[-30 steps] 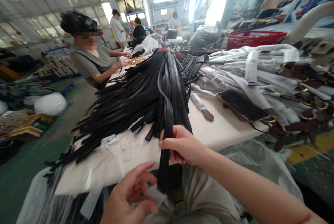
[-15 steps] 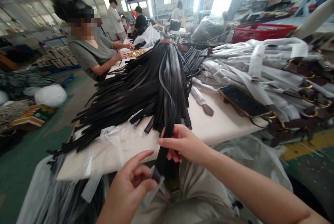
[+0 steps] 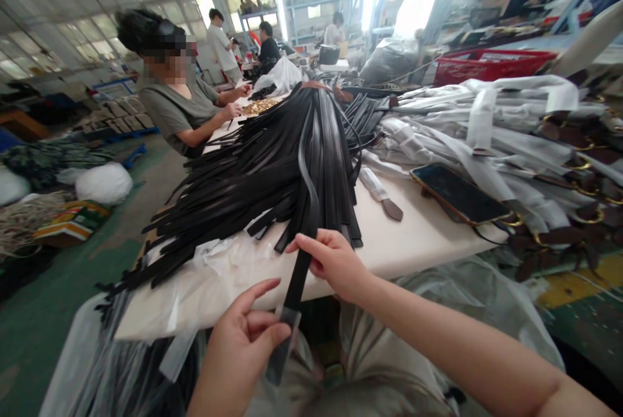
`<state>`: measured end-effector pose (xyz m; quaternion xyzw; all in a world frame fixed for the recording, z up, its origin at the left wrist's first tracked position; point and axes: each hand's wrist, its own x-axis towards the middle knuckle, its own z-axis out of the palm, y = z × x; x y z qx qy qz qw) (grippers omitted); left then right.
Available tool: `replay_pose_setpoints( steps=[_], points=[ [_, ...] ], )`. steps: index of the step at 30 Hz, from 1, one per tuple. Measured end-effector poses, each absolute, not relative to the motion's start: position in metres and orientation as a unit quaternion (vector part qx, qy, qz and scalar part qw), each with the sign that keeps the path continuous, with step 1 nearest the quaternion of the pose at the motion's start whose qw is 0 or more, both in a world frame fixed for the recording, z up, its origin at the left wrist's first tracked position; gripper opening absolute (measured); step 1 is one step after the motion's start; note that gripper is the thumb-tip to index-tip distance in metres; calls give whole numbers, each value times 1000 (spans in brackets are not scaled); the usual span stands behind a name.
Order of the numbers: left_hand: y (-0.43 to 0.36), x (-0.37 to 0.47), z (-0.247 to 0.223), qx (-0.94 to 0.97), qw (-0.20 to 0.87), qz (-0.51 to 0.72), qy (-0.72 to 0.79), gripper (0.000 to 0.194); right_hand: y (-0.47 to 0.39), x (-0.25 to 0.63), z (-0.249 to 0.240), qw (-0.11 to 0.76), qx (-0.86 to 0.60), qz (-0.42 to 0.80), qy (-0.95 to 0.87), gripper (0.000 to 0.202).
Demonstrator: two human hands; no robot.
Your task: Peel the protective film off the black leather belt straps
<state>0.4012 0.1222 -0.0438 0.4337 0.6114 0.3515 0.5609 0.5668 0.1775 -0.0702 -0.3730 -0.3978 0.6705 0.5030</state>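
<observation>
One black strap (image 3: pixel 298 281) runs down from a large bundle of black straps (image 3: pixel 272 151) on the white table (image 3: pixel 389 242). My right hand (image 3: pixel 331 261) is closed on this strap near the table's front edge. Lower down, a clear plastic sleeve (image 3: pixel 281 352) covers the strap's end. My left hand (image 3: pixel 253 333) pinches the sleeve between thumb and fingers, its index finger stretched out. Loose clear plastic (image 3: pixel 228 261) lies on the table to the left of the strap.
A phone (image 3: pixel 457 193) lies at the right beside plastic-wrapped straps (image 3: pixel 511 138) with gold rings. A red basket (image 3: pixel 491 65) stands behind them. A person (image 3: pixel 180 106) works at the table's left side, near small gold parts (image 3: pixel 257 106). Wrapped straps (image 3: pixel 141 352) hang at the lower left.
The sleeve now reaches further down and lies straight along the strap's end. My right hand has shifted slightly left and up on the strap. The view has tilted slightly.
</observation>
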Motion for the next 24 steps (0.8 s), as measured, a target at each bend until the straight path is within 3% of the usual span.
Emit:
replay_pose_setpoints(
  steps=[7,10,13,17,19,24],
  points=[
    [136,396,-27,431,547,379,609,68,176,548,-68,454,-281,680,-502,38],
    [138,391,-23,461,530,346,622,69,202,554,-57,506,-324,697,-392,42],
    [140,386,-23,464,520,349,627,70,207,549,-57,543,-365,619,-434,41],
    [140,381,-28,465,514,365,621,67,183,535,-68,469,-322,592,-570,41],
    [138,381,-29,471,515,345,627,69,183,536,-66,459,-323,638,-528,38],
    [138,377,-24,478,501,332,640,72,206,538,-51,542,-363,639,-407,37]
  ],
)
